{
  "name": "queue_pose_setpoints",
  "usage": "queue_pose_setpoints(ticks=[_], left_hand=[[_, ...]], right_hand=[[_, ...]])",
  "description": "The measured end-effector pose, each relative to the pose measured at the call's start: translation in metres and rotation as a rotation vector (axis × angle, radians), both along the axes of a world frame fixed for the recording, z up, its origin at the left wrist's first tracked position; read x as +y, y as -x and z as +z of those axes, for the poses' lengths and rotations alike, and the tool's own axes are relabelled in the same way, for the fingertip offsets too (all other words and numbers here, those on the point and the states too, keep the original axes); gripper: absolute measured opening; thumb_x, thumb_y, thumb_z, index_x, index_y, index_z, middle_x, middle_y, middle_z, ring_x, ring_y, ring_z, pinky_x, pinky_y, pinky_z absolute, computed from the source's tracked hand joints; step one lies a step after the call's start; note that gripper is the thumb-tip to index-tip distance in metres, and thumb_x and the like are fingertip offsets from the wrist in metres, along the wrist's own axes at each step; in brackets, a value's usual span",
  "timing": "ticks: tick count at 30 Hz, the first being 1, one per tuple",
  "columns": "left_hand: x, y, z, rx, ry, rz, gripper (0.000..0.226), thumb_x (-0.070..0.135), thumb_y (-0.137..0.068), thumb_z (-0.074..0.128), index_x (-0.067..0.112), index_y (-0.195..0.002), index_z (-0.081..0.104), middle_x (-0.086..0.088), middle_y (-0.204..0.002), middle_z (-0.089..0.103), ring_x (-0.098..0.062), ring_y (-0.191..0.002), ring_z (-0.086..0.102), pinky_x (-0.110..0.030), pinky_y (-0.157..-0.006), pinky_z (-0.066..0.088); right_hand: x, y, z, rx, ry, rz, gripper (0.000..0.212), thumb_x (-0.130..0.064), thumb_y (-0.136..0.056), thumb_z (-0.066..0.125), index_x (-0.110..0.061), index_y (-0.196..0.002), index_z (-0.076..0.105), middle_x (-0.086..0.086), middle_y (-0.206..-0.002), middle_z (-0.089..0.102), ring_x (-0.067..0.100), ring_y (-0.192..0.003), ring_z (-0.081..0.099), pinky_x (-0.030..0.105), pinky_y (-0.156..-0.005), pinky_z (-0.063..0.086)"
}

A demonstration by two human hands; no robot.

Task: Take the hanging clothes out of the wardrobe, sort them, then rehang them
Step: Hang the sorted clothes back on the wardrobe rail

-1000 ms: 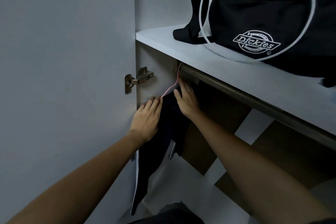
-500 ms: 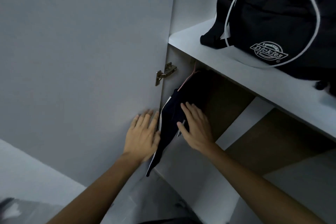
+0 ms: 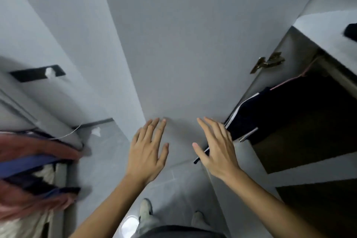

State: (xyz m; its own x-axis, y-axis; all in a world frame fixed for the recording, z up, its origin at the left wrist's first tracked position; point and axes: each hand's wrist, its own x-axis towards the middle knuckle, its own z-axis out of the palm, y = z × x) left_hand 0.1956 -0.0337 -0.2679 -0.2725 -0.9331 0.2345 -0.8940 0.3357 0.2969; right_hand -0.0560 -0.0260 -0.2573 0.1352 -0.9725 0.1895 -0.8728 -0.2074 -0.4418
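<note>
Two spread hands (left hand (image 3: 147, 152), right hand (image 3: 217, 147)), one hung garment (image 3: 270, 108)

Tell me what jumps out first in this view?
Two open hands, left hand and right hand, are spread mid-frame before the grey door, holding nothing. Right of them a dark garment hangs on a pink hanger inside the wardrobe. A blurred clothes pile sits far left.
</note>
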Motion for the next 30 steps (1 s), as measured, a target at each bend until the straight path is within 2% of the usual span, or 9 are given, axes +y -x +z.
queue_pose_setpoints(ticks=[6, 12, 17, 20, 27, 30], left_hand=[[0.069, -0.077, 0.008, 0.008, 0.003, 0.340, 0.064, 0.043, -0.105, 0.046, 0.021, -0.163, 0.032, -0.006, -0.167, 0.035, -0.027, -0.155, 0.030, -0.044, -0.125, 0.025], [0.129, -0.187, 0.008, 0.012, -0.009, 0.661, 0.067, 0.048, -0.100, 0.045, 0.023, -0.162, 0.035, -0.004, -0.165, 0.037, -0.027, -0.155, 0.030, -0.049, -0.123, 0.030], [0.173, -0.291, 0.006, 0.050, 0.004, 0.848, 0.067, 0.045, -0.099, 0.049, 0.023, -0.161, 0.037, -0.005, -0.163, 0.040, -0.031, -0.151, 0.035, -0.052, -0.121, 0.033], [0.203, -0.351, 0.005, 0.057, -0.020, 0.977, 0.067, 0.048, -0.099, 0.048, 0.024, -0.161, 0.038, -0.005, -0.163, 0.040, -0.030, -0.150, 0.037, -0.050, -0.119, 0.034], [0.257, -0.458, 0.002, 0.082, -0.049, 1.229, 0.067, 0.055, -0.101, 0.038, 0.025, -0.160, 0.038, -0.002, -0.162, 0.042, -0.028, -0.151, 0.035, -0.048, -0.123, 0.030], [0.259, -0.490, -0.003, 0.098, -0.058, 1.292, 0.065, 0.053, -0.102, 0.039, 0.025, -0.160, 0.036, -0.002, -0.161, 0.042, -0.027, -0.151, 0.035, -0.049, -0.122, 0.031]], right_hand=[[-0.003, -0.092, 0.003, -0.050, -0.035, 0.359, 0.069, -0.050, -0.096, 0.055, -0.025, -0.158, 0.038, -0.006, -0.150, 0.046, 0.020, -0.136, 0.045, 0.039, -0.111, 0.037], [-0.002, -0.222, 0.010, -0.045, -0.048, 0.627, 0.072, -0.052, -0.093, 0.056, -0.029, -0.159, 0.037, -0.006, -0.148, 0.047, 0.020, -0.134, 0.044, 0.039, -0.112, 0.037], [-0.002, -0.345, 0.005, 0.004, -0.106, 0.796, 0.077, -0.059, -0.094, 0.052, -0.035, -0.162, 0.026, -0.006, -0.158, 0.037, 0.020, -0.147, 0.032, 0.045, -0.120, 0.030], [0.004, -0.418, 0.000, 0.019, -0.116, 0.882, 0.076, -0.059, -0.094, 0.050, -0.035, -0.162, 0.027, -0.005, -0.160, 0.035, 0.021, -0.148, 0.031, 0.048, -0.120, 0.030], [0.016, -0.568, 0.001, 0.021, -0.109, 1.052, 0.072, -0.057, -0.096, 0.052, -0.031, -0.160, 0.033, -0.007, -0.158, 0.037, 0.017, -0.147, 0.031, 0.036, -0.121, 0.023], [0.009, -0.618, -0.002, 0.029, -0.112, 1.127, 0.071, -0.058, -0.096, 0.050, -0.032, -0.160, 0.034, -0.009, -0.156, 0.038, 0.015, -0.146, 0.032, 0.038, -0.121, 0.027]])
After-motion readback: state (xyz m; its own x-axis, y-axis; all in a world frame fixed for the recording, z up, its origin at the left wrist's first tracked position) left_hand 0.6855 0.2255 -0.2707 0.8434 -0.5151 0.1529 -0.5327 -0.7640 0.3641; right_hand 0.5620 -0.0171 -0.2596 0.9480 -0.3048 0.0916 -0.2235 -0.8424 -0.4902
